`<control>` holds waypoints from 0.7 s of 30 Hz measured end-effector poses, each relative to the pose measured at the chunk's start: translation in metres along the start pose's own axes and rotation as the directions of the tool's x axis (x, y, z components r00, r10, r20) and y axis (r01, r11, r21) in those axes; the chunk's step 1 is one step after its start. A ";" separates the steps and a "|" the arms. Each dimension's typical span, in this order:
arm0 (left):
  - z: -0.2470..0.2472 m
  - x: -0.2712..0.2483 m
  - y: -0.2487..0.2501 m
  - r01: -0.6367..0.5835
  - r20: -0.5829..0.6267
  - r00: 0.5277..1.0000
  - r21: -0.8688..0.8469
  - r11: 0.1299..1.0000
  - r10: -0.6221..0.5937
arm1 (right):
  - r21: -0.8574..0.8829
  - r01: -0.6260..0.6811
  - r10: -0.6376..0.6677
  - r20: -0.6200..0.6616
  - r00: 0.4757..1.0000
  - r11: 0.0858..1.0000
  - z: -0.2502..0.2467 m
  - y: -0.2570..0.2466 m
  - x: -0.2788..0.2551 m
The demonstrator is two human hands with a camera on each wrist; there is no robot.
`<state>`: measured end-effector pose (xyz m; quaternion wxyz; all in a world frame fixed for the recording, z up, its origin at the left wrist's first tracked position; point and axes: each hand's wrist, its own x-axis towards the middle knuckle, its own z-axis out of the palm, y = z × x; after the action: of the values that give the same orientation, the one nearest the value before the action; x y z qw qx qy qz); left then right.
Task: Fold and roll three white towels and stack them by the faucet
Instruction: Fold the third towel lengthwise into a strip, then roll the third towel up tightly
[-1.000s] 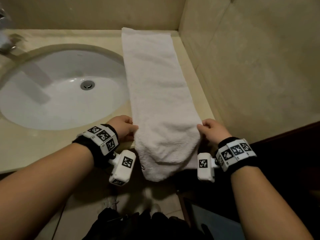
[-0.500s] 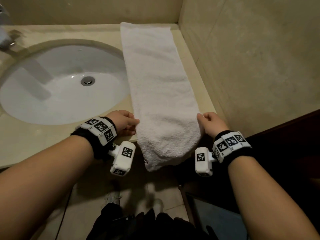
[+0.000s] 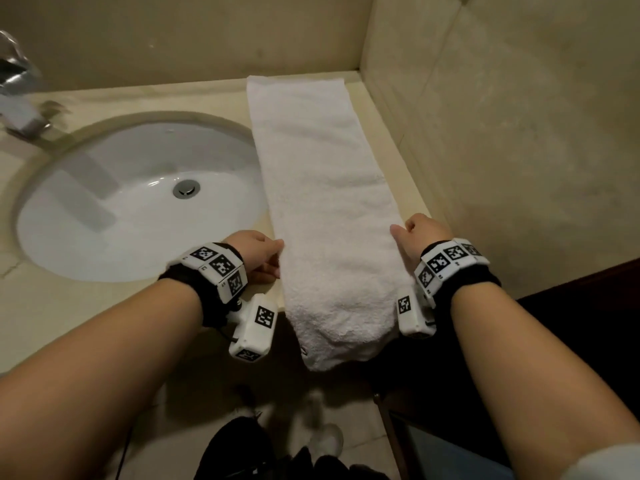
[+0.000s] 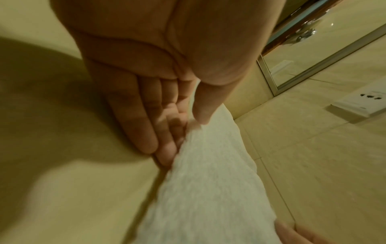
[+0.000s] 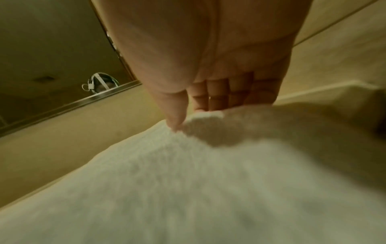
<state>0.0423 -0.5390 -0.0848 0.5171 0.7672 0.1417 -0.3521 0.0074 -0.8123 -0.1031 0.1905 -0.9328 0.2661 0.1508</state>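
Towel: one white terry strip (image 3: 325,216), long, narrow, on the beige stone tabletop (image 3: 69,306)
Left hand (image 3: 254,252): grip pinches its left edge
Right hand (image 3: 424,233): grip pinches its right edge

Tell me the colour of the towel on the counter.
White, plain terry with no pattern: the towel shows best in the head view.

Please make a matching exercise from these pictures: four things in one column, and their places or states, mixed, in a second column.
Things:
1. towel
2. drain
3. left hand
4. faucet

Places or states:
A. at the far left, behind the basin
B. lies as a long strip, near end hanging over the counter edge
C. in the middle of the basin
D. pinches the towel's left edge

Pairs: 1-B, 2-C, 3-D, 4-A
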 end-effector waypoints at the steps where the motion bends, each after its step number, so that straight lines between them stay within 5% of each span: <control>1: -0.001 0.005 0.004 -0.016 -0.011 1.000 -0.001 1.000 0.016 | -0.033 0.000 0.000 0.003 1.000 0.999 0.000 -0.004 0.006; 7: -0.023 0.047 0.035 -0.023 0.070 0.997 0.067 0.997 0.018 | -0.105 -0.076 0.083 0.059 0.995 0.992 -0.006 -0.017 0.042; 13: -0.057 0.120 0.100 -0.060 -0.002 0.998 0.125 0.990 0.060 | -0.235 -0.064 0.113 0.201 0.973 0.970 -0.028 -0.053 0.081; 16: -0.079 0.154 0.129 -0.113 0.011 0.994 0.222 0.969 0.113 | -0.247 -0.107 0.150 0.164 0.975 0.963 -0.049 -0.068 0.106; 18: -0.093 0.174 0.146 -0.218 -0.040 0.966 0.412 0.885 0.257 | -0.171 -0.029 0.044 0.082 0.996 0.985 -0.059 -0.088 0.126; 21: -0.104 0.198 0.163 -0.336 -0.017 0.852 0.749 0.571 0.523 | -0.038 0.233 -0.235 -0.069 0.969 0.972 -0.065 -0.132 0.162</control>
<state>0.3194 -0.5442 -0.0850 0.2218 0.9537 -0.1400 -0.1471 0.2235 -0.8079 -0.0713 0.1834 -0.9653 0.1588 0.0969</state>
